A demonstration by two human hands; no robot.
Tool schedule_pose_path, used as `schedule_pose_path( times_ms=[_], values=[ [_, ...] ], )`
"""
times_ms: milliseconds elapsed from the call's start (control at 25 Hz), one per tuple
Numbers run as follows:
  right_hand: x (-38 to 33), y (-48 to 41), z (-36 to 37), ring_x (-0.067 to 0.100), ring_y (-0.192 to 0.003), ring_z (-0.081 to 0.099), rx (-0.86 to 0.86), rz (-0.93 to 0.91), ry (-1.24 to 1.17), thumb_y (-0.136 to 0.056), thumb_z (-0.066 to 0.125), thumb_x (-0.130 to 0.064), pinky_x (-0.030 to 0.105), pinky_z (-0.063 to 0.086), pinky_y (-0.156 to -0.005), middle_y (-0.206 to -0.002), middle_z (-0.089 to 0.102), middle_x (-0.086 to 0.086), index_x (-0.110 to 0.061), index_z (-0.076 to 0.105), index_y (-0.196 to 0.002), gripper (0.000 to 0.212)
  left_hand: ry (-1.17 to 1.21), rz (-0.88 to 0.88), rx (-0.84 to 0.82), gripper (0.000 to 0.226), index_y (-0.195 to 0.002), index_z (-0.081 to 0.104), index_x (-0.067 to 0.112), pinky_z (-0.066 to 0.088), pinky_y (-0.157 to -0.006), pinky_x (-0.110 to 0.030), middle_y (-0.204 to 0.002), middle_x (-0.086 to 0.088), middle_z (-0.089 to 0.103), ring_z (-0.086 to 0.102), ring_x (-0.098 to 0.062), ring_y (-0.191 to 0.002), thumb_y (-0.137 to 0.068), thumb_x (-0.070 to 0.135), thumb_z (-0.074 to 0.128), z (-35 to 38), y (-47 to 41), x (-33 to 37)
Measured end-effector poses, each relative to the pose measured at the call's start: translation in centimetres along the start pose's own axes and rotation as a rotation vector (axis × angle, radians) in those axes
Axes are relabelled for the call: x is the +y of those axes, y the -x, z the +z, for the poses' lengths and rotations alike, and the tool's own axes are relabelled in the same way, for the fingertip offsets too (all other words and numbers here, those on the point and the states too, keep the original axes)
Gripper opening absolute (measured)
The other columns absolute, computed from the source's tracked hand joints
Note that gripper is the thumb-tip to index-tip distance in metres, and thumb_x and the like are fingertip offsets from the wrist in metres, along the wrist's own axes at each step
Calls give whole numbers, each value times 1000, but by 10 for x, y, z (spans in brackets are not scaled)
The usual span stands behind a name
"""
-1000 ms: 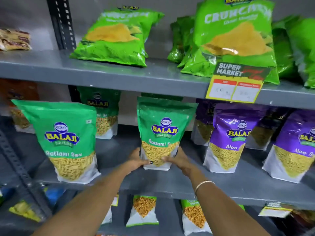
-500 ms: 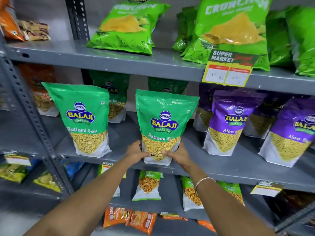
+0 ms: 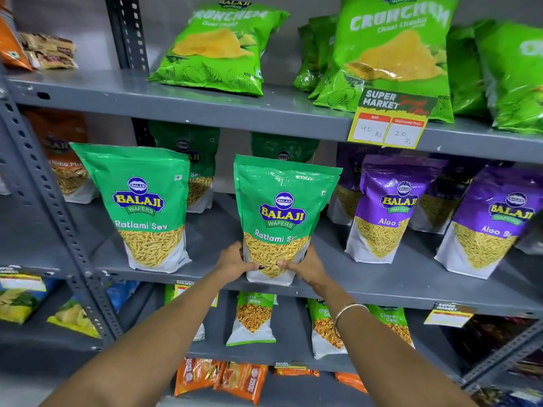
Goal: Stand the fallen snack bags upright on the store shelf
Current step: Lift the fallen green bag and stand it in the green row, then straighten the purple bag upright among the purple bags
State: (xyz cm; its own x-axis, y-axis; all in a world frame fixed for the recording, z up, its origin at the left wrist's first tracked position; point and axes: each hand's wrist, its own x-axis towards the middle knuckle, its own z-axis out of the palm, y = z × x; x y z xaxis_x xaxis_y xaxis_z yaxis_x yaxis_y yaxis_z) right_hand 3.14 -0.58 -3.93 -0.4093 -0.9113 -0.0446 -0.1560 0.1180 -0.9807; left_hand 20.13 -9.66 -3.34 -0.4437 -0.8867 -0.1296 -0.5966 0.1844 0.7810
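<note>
My left hand [image 3: 235, 261] and right hand [image 3: 305, 267] clamp the lower sides of the green-and-white plastic Ratlami Sev pouch [image 3: 282, 218], thumbs on its front. It stands upright at the front of the grey metal middle shelf [image 3: 411, 277], between a matching green pouch [image 3: 144, 207] on the left and a purple Aloo Sev pouch [image 3: 385, 210] on the right, clear of both. Job here looks like settling the base. I'd press the bottom gusset flat, square the face forward, then loosen my grip slowly and check for lean. Base sits close to the shelf lip, so nudging it back a bit seems safer.
</note>
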Motion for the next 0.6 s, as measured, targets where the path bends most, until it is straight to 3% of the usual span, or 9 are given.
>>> schedule_pose_path(
  times_ms=[160,240,320,360,480,520,600],
  values=[
    [-11,6,-1,23,-115,53,-32,13,38,-71,74,2,11,54,-78,-120,55,8,-13,41,-121,62,-68,-45,-85,69,-127,42,4,43,-103,-40,-137,-12,52,49,-29,-126,-71,27,76,-4,3,5],
    [-11,10,-9,24,-123,48,5,107,110,-72,77,-11,20,50,-91,-132,48,11,-5,30,-134,78,-271,-128,-128,65,-122,44,4,44,-98,-40,-126,-13,55,55,-28,-116,-72,32,75,-10,1,8],
    [-6,12,-27,28,-132,41,85,191,228,-70,78,-25,36,40,-107,-144,40,16,-4,22,-141,92,-407,-251,-287,35,-94,53,7,52,-80,-39,-88,-8,62,61,-20,-77,-79,34,67,-15,6,23],
    [-4,13,-40,29,-132,42,132,204,275,-71,77,-27,37,38,-107,-143,41,17,-2,25,-140,90,-425,-331,-433,29,-83,51,9,53,-72,-35,-75,-4,58,57,-16,-66,-84,36,62,-12,11,35],
    [-6,20,-91,30,-121,52,273,229,391,-76,73,-27,32,41,-96,-123,56,16,3,44,-127,65,-416,-347,-743,32,-81,55,9,51,-86,-37,-83,-5,63,64,-18,-83,-90,39,49,19,21,75],
    [-6,21,-110,32,-119,53,321,231,417,-77,72,-27,33,42,-94,-118,57,17,3,47,-124,61,-354,-274,-743,32,-91,59,6,51,-87,-40,-94,-9,67,66,-23,-92,-91,37,50,35,19,87],
    [-6,20,-150,34,-117,53,390,224,416,-77,72,-24,36,42,-93,-123,56,22,4,46,-123,60,-184,-104,-593,33,-108,58,6,51,-73,-36,-109,-18,64,65,-27,-96,-89,32,55,68,11,110]
  ],
)
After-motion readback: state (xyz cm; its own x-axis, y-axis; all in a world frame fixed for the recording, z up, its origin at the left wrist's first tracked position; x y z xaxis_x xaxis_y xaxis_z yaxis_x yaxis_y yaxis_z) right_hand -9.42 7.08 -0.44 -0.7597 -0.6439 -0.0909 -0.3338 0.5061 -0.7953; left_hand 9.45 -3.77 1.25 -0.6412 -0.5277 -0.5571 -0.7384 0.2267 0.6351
